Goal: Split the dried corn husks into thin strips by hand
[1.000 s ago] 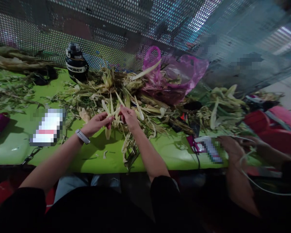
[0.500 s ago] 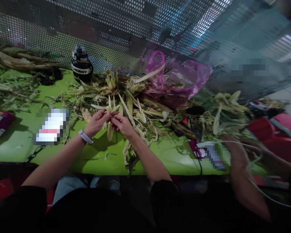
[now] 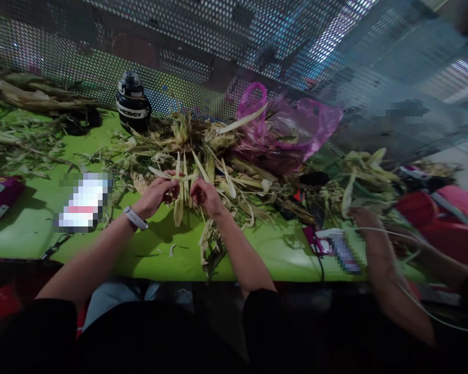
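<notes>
Pale strips of corn husk [image 3: 178, 210] cross each other between my hands, over the green tabletop. Some point up and away from me, one sticks out to the left and one hangs down toward me. My left hand [image 3: 158, 195], with a white-banded watch at the wrist, is closed on the strips near where they cross. My right hand [image 3: 208, 198] has its fingers curled and pinches the end of a strip that runs across to the left hand. Just beyond both hands lies a heap of loose husks [image 3: 214, 137].
A black bottle [image 3: 132, 104] and a pink plastic bag [image 3: 284, 135] stand against the perforated metal screen. A phone [image 3: 83, 202] lies to the left, a purple device [image 3: 2, 197] beyond it. At the right, another person's arm [image 3: 382, 254] reaches near a second phone [image 3: 345, 252] and a white cable.
My hands, together before, have moved apart. The right hand has shifted right, drawing a strip sideways, and the crossed strips now show between them.
</notes>
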A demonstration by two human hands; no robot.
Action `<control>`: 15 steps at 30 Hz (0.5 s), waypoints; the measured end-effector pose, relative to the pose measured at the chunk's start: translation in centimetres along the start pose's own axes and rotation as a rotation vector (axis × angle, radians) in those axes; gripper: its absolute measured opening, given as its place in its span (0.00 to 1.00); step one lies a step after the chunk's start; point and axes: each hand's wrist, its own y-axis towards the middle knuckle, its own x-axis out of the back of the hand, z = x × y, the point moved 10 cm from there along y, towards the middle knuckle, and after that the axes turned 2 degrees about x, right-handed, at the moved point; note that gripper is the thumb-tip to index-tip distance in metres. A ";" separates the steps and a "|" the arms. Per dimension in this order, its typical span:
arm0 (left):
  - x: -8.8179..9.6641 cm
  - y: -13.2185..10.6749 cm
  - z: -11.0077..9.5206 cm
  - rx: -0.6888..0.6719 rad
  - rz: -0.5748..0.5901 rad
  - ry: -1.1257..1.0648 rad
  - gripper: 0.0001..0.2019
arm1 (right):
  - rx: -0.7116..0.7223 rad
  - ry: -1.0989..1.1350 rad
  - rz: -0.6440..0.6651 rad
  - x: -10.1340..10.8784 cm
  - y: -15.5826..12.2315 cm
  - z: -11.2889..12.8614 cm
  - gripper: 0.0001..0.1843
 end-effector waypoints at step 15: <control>-0.5 -0.3 -1.2 -0.073 0.025 0.387 0.20 | 0.093 -0.125 -0.049 0.2 0.3 0.9 0.29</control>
